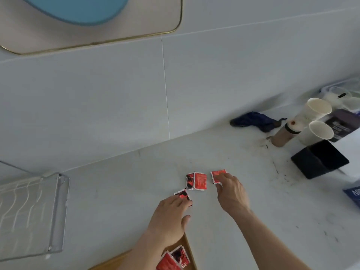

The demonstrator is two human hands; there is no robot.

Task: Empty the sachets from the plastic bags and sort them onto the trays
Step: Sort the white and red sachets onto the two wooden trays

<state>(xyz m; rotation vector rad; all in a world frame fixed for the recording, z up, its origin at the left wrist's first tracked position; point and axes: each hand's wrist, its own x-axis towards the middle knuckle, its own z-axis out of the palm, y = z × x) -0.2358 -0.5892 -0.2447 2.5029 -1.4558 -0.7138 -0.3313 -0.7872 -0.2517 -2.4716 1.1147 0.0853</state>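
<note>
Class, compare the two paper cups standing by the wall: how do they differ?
The far cup sits stacked on a brown bottle, while the near cup seems to stand on the counter. The far cup is higher and closer to the wall; the near cup is beside the black box. Both are white, open and look empty.

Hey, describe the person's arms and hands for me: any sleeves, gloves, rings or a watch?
Both arms are bare as far as the picture shows: no sleeves in view. The left hand and the right hand wear no gloves, and no ring, watch or bracelet shows on the fingers or wrists. The fingernails look short and unpainted.
</note>
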